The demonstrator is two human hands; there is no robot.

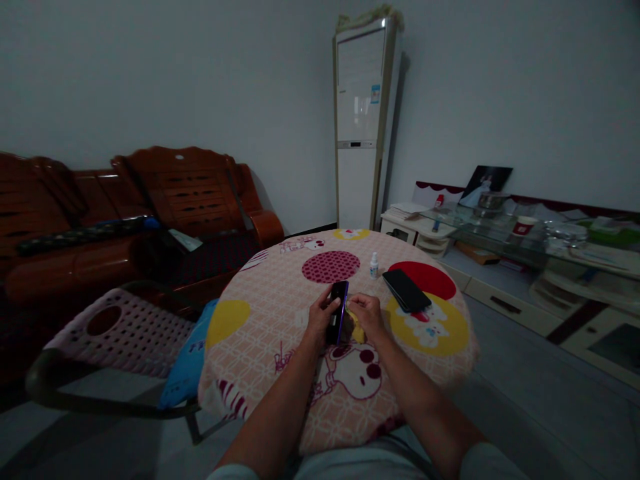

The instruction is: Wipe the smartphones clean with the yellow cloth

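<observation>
Gripping a purple phone on edge, the left hand is closed around its left side, thumb on top. The right hand is curled against its right face, over a yellow cloth. Both are held above the round table; a black phone and small bottle lie beyond.

Plenty of open round cartoon-print cloth worktop left of both hands, but the small white dropper bottle and flat black phone crowd the far right.

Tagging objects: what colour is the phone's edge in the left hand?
Purple edge on the phone, dark face; head view.
</observation>
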